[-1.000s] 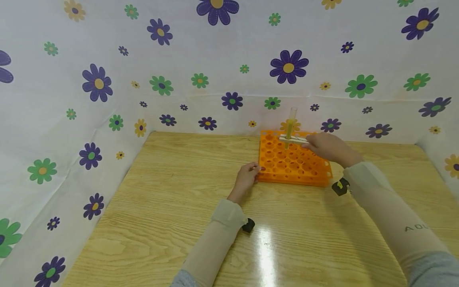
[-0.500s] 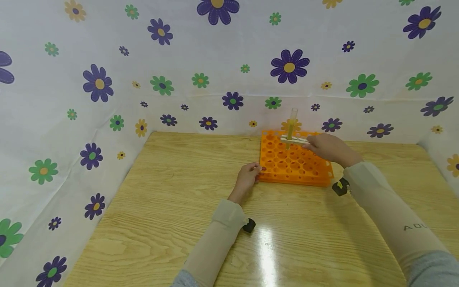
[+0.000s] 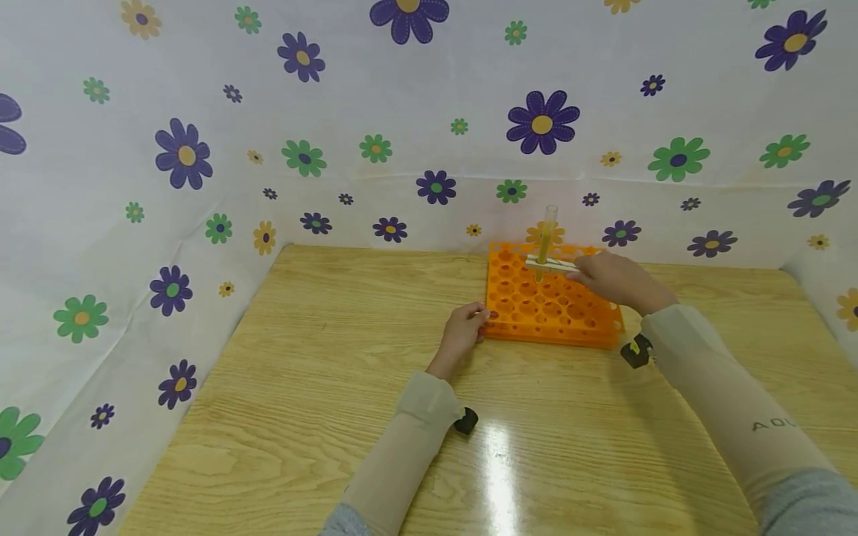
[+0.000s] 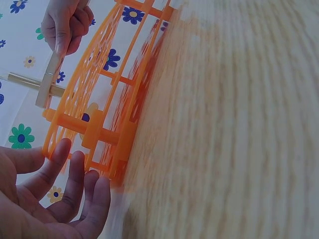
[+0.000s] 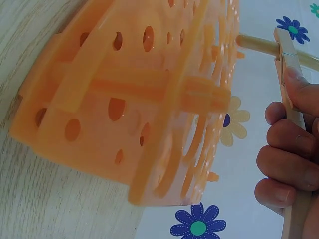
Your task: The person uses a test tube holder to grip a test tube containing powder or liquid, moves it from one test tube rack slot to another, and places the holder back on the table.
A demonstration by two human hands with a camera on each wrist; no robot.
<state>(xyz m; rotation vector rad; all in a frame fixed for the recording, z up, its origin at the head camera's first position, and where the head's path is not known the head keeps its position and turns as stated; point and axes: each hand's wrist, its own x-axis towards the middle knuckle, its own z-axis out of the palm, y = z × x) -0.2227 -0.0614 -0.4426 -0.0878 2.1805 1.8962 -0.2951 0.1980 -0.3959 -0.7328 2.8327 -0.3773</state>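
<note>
An orange test tube rack [image 3: 550, 334] with rows of round holes stands toward the back of the table. My left hand [image 3: 462, 331] grips its near left corner; in the left wrist view, thumb and index finger [image 4: 59, 157] pinch the top plate's edge. With my right hand [image 3: 620, 277] I hold a wooden test tube clamp [image 3: 561, 265], fingers curled around its handle. The clamp's jaws grip a glass test tube [image 3: 546, 237] with yellow liquid in it, nearly upright over the rack. In the right wrist view the tube's rounded bottom [image 5: 244, 41] is right at the top plate.
A white cloth with printed flowers [image 3: 541, 123] hangs close behind the rack and along both sides. Wood-grain tabletop [image 3: 302, 417] spreads left and in front of the rack. Each sleeve cuff carries a small black camera [image 3: 635, 350].
The test tube and clamp have come down slightly toward the rack. My left hand keeps its hold on the rack's corner, and the rack stays in place.
</note>
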